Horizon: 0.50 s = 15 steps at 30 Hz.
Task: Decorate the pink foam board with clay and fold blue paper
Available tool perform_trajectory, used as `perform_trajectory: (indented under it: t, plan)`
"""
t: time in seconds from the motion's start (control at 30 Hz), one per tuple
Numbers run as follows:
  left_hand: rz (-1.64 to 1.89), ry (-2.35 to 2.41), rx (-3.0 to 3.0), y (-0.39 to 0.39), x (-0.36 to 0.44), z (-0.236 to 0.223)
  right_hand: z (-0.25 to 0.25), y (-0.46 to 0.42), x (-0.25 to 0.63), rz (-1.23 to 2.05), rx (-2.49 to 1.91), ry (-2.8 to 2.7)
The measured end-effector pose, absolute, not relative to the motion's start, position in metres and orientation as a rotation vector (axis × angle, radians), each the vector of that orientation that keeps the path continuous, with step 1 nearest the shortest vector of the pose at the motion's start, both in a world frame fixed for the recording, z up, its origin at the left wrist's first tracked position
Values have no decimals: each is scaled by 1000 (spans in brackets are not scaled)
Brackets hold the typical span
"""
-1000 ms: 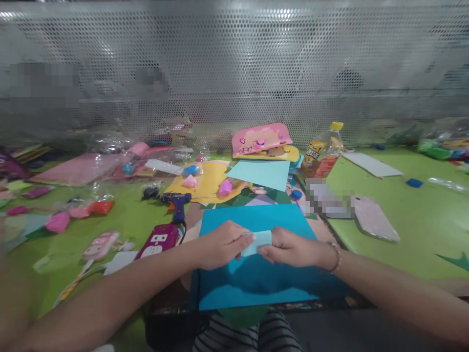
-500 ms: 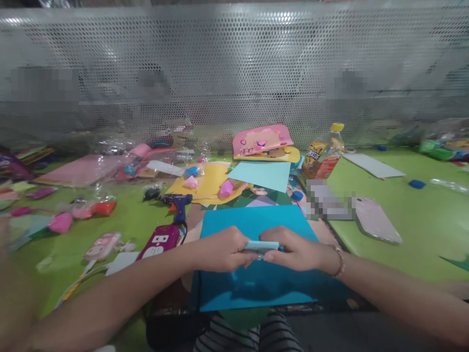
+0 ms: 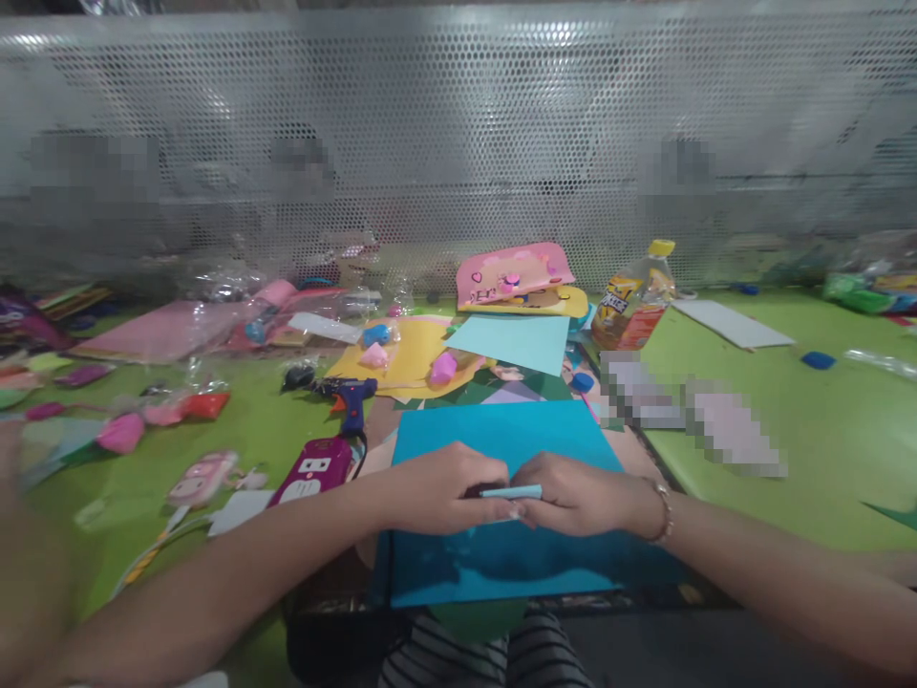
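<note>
Between my two hands is a small piece of light blue paper [image 3: 512, 492], folded or rolled; which of the two I cannot make out. My left hand [image 3: 451, 487] is closed on its left end and my right hand [image 3: 569, 494] on its right end, the fingers of both nearly meeting. They are just above a bright blue sheet [image 3: 501, 569] at the table's front edge. Beyond that sheet lies a pale aqua paper [image 3: 512, 344]. A blue glue gun [image 3: 352, 401] rests left of the sheet, near a purple box with white sockets [image 3: 311, 468].
A perforated metal screen [image 3: 458, 124] stands along the table's back. A drink bottle [image 3: 634, 301] is upright beside a pink decorated foam piece [image 3: 516, 272]. Yellow paper [image 3: 401, 349], bits of clay-like pink [image 3: 120, 433] and a white cable [image 3: 154, 545] lie on the left side.
The light blue paper has tipped and now shows a thinner edge. My right fingers have curled over its front, and the hands have drawn closer together.
</note>
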<state>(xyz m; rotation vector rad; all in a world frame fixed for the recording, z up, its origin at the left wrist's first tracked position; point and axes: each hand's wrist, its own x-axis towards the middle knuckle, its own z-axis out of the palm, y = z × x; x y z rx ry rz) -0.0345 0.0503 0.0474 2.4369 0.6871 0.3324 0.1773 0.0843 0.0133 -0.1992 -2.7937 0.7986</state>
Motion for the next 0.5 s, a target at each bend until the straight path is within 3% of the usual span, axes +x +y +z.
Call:
perform_trajectory:
  t: [0.5]
  plan:
    - [515, 654, 2894, 48, -38, 31, 16, 81, 178, 448, -110, -2629]
